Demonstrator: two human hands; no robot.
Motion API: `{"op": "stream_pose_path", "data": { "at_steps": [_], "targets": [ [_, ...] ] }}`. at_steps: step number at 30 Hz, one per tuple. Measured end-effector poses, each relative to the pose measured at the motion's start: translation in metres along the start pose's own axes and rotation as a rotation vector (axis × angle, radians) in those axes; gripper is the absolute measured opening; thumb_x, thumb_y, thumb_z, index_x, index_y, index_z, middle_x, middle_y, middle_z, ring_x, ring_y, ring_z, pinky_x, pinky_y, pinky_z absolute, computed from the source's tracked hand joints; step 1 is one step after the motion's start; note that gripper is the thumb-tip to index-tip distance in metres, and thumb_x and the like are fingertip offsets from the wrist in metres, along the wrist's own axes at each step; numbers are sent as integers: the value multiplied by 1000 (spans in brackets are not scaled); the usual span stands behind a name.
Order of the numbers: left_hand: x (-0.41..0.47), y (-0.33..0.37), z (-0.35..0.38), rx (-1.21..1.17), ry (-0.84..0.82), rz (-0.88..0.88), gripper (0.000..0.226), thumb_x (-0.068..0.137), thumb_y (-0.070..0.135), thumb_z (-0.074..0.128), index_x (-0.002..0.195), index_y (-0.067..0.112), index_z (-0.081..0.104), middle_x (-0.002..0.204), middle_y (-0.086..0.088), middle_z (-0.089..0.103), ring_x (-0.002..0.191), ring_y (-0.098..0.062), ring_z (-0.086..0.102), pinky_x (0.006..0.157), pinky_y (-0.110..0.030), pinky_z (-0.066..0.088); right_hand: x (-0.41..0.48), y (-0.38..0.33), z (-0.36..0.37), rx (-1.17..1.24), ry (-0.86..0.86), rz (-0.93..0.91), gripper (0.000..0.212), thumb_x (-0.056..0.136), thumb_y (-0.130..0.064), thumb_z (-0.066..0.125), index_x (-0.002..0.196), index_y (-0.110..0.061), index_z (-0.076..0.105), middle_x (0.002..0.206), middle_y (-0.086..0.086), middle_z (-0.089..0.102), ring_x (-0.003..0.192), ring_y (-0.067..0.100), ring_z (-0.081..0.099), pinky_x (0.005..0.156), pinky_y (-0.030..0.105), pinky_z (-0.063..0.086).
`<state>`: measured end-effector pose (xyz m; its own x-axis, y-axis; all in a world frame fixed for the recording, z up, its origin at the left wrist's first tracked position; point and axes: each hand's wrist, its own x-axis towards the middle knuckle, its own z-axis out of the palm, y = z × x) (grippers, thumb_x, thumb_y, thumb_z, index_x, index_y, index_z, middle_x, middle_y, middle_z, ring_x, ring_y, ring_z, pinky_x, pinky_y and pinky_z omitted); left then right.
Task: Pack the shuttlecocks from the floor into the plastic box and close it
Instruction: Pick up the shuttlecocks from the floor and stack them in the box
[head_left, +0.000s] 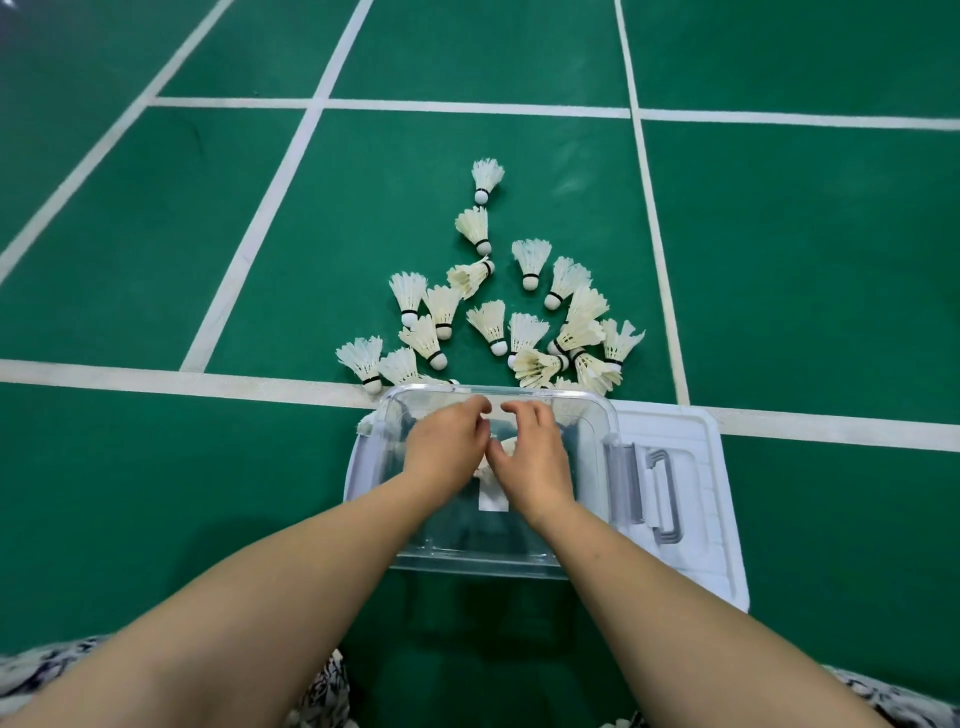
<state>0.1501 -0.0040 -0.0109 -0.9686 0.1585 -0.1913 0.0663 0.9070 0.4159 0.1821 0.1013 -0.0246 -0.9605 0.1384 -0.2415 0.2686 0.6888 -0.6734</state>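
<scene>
I am holding my left hand (447, 448) and right hand (531, 460), fingers curled, grip unclear, over the open plastic box (478, 562), apparently to deposit something white (497, 451), while the shuttlecocks (525, 332) are lying heaped on the floor (156, 493) at its far rim.

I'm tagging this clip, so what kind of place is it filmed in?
Most likely a badminton court: green sports floor marked with white court lines, and feather shuttlecocks scattered beyond a clear plastic box.

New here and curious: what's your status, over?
Left hand, right hand over open plastic box, grip unclear. Shuttlecocks mostly on floor beyond. Lid beside box.
</scene>
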Motion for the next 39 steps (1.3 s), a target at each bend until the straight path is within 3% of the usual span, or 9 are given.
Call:
{"op": "stream_pose_path", "data": {
  "at_steps": [7,12,17,21,26,31,34,36,39],
  "targets": [
    [34,43,-23,-132,134,124,21,92,19,45,109,16,56,98,-7,67,90,-27,61,71,-34,44,21,-15,-39,-106,131,-134,51,83,-22,55,132,-19,43,132,4,42,125,23,38,109,37,29],
    [78,69,-3,-150,-49,73,60,83,27,59,137,21,35,132,-13,45,119,-29,46,96,-36,39,50,10,-81,-251,198,-28,59,83,-30,55,138,-24,35,142,3,34,134,23,30,112,39,17],
    [114,78,29,-3,-293,-12,90,75,44,70,145,42,14,149,-14,21,135,-34,28,111,-43,30,72,50,-115,-277,222,132,66,79,-29,61,139,-25,32,147,5,28,136,25,26,113,41,17],
    [134,89,54,146,-485,-35,110,67,51,76,144,44,-2,154,-16,8,139,-41,20,113,-47,26,83,76,-122,-263,221,185,66,81,-33,62,139,-26,32,148,6,27,137,26,25,112,41,18],
    [151,99,84,439,-576,6,119,62,62,73,144,43,-11,156,-21,-3,141,-47,-3,116,-56,10,90,98,-119,-215,203,225,64,83,-37,62,139,-27,33,148,5,26,137,26,24,112,43,20],
    [158,99,92,473,-568,41,115,58,61,76,144,42,2,155,-9,6,141,-43,-13,102,-73,22,96,110,-113,-181,173,220,66,82,-37,63,139,-27,32,148,5,26,137,26,23,111,44,24],
    [163,101,95,520,-572,62,112,57,63,75,143,42,5,149,-13,16,139,-49,3,101,-69,29,97,111,-108,-156,151,203,65,83,-37,61,140,-28,32,147,3,26,137,25,23,110,44,25],
    [165,100,97,505,-576,47,106,59,62,74,141,40,12,142,-15,22,131,-50,25,100,-59,39,96,113,-105,-145,142,203,64,83,-37,60,140,-28,32,147,3,27,137,25,23,109,43,26],
    [166,101,98,404,-553,27,83,72,55,68,139,34,24,132,-15,27,110,-38,52,94,-41,46,95,117,-102,-126,127,222,64,82,-35,60,139,-28,33,145,2,29,135,25,24,108,42,27]
  ]
}}
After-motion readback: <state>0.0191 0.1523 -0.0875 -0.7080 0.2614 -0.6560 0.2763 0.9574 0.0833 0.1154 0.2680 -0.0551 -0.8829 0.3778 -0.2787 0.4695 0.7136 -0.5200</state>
